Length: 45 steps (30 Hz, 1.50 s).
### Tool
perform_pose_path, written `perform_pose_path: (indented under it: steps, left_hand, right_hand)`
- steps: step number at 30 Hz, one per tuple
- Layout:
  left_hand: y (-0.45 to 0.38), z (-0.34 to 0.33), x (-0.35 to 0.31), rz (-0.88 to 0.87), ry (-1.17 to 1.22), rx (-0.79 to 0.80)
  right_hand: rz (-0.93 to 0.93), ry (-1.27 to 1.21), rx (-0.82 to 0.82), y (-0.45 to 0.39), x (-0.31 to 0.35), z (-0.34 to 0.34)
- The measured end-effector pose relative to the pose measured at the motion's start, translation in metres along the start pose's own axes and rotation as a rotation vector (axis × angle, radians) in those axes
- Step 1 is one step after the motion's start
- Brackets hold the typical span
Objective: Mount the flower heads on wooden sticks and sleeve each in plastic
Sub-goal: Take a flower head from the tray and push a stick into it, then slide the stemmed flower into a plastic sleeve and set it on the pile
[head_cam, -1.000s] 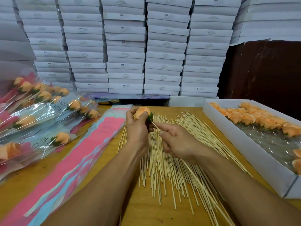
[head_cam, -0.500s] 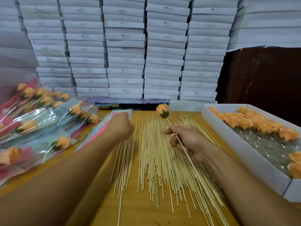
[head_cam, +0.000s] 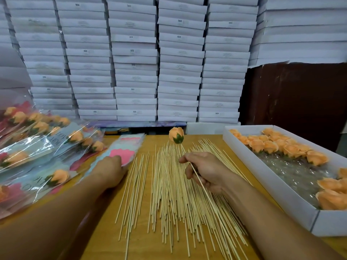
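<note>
Behind, stacked white boxes (head_cam: 135,59) fill the wall beyond the table (head_cam: 150,246). A white tray (head_cam: 277,196) of orange flower heads (head_cam: 270,145) sits at the right, sleeved flowers (head_cam: 37,147) are piled at the left, and loose sticks (head_cam: 169,194) cover the middle. The left hand (head_cam: 109,169) rests on the pink plastic sleeves (head_cam: 124,152); its grip cannot be told. The right hand (head_cam: 204,171) pinches a stick (head_cam: 201,186) topped by a flower (head_cam: 176,135).

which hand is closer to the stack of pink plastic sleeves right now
Left. The left hand rests on the stack of pink plastic sleeves, touching it. The right hand is apart to its right, over the loose sticks, holding the mounted flower's stick.
</note>
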<state>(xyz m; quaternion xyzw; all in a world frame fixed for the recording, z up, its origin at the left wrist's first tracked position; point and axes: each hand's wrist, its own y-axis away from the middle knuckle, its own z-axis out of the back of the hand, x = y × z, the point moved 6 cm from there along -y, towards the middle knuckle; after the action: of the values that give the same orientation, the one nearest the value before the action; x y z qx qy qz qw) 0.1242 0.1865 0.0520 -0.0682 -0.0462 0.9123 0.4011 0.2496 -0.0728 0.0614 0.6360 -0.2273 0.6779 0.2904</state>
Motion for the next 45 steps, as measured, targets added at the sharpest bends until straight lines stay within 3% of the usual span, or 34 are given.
perform_pose_path:
  steps: [19, 26, 30, 34, 41, 45]
  left_hand:
    - [-0.021, 0.027, 0.031, 0.132, 0.414, -0.084]
    - [-0.007, 0.049, -0.007, -0.086, 0.140, -0.187]
    - [0.020, 0.062, -0.054, -0.221, 0.077, -0.237]
    - [0.059, 0.065, -0.107, -0.325, 0.001, -0.271]
    - [0.110, 0.042, -0.176, -0.518, -0.293, -0.210]
    - [0.128, 0.040, -0.192, -0.562, -0.229, -0.212]
  right_hand:
    - [-0.023, 0.017, 0.010, -0.005, -0.004, 0.000]
    - [-0.152, -0.065, 0.027, -0.006, -0.014, -0.006]
    - [-0.156, -0.120, -0.040, -0.010, -0.014, 0.001]
    - [-0.097, -0.123, -0.009, -0.007, -0.006, 0.000]
    - [-0.036, -0.134, -0.066, -0.002, 0.000, 0.000]
    - [-0.063, -0.069, -0.163, -0.007, -0.010, 0.007]
